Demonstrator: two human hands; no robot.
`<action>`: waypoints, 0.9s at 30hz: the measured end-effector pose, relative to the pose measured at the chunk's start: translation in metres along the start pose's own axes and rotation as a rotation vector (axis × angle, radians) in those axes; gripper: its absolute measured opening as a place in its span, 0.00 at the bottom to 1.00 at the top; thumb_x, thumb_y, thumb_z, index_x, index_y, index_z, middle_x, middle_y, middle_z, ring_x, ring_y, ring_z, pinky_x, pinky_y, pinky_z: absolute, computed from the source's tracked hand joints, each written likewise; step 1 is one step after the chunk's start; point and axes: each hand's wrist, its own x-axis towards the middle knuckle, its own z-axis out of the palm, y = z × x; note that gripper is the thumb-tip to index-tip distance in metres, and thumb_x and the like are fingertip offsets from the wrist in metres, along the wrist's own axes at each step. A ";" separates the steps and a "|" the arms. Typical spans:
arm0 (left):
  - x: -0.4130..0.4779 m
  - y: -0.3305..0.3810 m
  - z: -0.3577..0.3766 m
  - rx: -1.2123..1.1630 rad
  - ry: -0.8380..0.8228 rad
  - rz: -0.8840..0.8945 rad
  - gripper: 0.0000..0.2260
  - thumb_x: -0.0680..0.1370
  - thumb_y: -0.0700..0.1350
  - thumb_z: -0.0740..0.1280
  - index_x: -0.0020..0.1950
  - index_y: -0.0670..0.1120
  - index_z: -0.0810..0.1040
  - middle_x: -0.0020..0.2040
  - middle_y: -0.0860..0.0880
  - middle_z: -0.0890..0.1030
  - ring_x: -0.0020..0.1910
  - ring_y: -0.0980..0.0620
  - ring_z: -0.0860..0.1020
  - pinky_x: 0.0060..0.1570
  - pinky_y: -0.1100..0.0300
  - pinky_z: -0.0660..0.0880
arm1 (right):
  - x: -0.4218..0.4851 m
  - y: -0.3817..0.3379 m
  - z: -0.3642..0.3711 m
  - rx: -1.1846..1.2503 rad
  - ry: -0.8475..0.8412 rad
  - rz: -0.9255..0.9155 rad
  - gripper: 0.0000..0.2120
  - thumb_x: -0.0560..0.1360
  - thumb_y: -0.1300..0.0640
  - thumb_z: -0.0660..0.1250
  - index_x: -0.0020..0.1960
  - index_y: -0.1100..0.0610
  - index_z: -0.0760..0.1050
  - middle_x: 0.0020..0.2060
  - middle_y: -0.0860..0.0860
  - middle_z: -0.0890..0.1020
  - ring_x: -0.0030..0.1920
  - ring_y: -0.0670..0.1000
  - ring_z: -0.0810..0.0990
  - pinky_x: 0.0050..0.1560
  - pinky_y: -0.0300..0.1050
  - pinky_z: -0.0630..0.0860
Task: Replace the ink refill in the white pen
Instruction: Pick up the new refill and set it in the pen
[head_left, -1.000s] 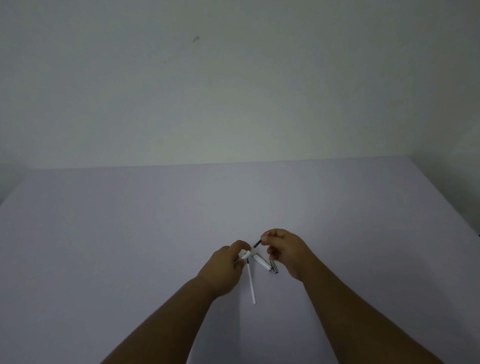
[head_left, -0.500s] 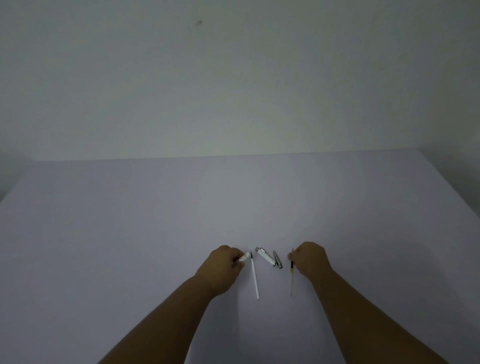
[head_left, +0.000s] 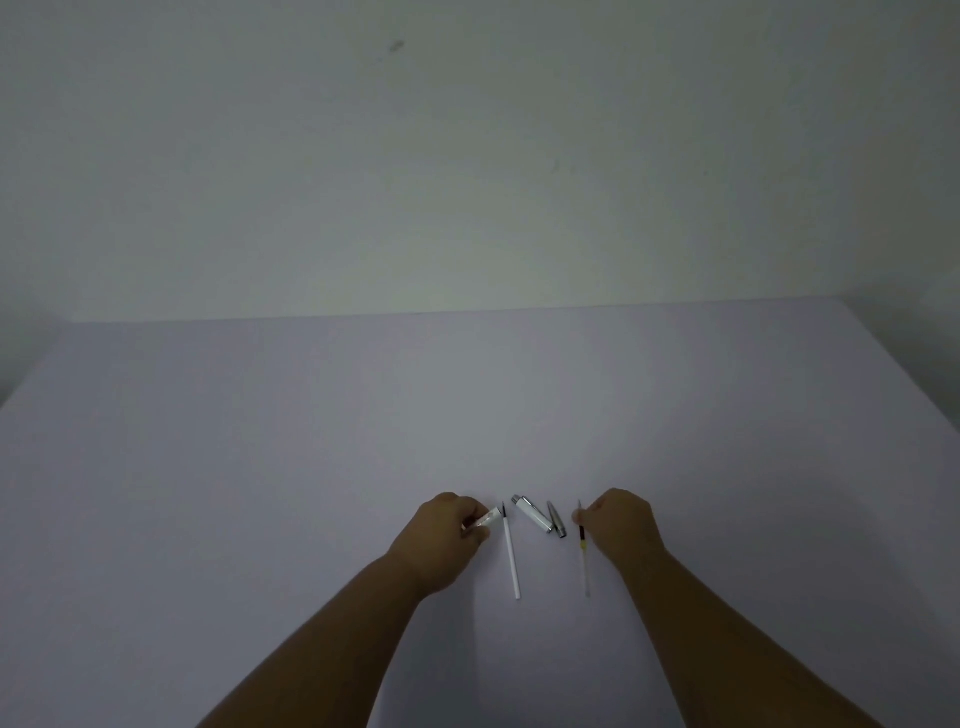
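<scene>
My left hand (head_left: 448, 530) is closed around the white pen barrel (head_left: 488, 517), whose open end sticks out to the right of my fingers. A white refill (head_left: 511, 557) lies on the table just right of that hand, tip pointing away from me. My right hand (head_left: 621, 522) rests on the table with its fingertips pinching the upper end of a thin, mostly clear refill (head_left: 583, 551) with a dark and yellow section. Between my hands lie the white pen cap with a silver clip (head_left: 532, 514) and a grey tapered tip piece (head_left: 557, 519).
All parts sit near the front middle of a pale lilac table (head_left: 260, 467). A plain light wall (head_left: 467, 156) rises behind the table's far edge. The table's right edge runs diagonally at the far right.
My hands have drawn apart from the middle. My right hand pulled the clear refill out of the barrel and carried it right, down to the table. My left hand kept the barrel.
</scene>
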 end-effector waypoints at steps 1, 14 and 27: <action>0.000 0.000 -0.001 0.000 0.001 0.002 0.09 0.78 0.47 0.63 0.53 0.45 0.79 0.47 0.50 0.74 0.45 0.53 0.72 0.46 0.62 0.67 | -0.001 -0.001 0.000 0.000 0.007 0.002 0.20 0.73 0.52 0.69 0.29 0.59 0.67 0.24 0.50 0.69 0.25 0.46 0.67 0.23 0.35 0.61; -0.007 -0.007 -0.011 0.017 0.093 -0.082 0.10 0.78 0.49 0.63 0.54 0.47 0.79 0.52 0.47 0.79 0.47 0.51 0.75 0.46 0.61 0.69 | -0.054 -0.056 0.016 -0.177 -0.123 -0.335 0.14 0.73 0.48 0.66 0.46 0.59 0.81 0.48 0.56 0.84 0.52 0.55 0.82 0.46 0.43 0.73; -0.016 -0.014 -0.007 0.006 0.081 -0.120 0.09 0.77 0.49 0.64 0.54 0.48 0.79 0.54 0.47 0.79 0.50 0.49 0.77 0.48 0.60 0.72 | -0.063 -0.052 0.044 -0.068 -0.094 -0.136 0.12 0.73 0.59 0.62 0.51 0.64 0.80 0.49 0.58 0.85 0.50 0.55 0.83 0.44 0.41 0.77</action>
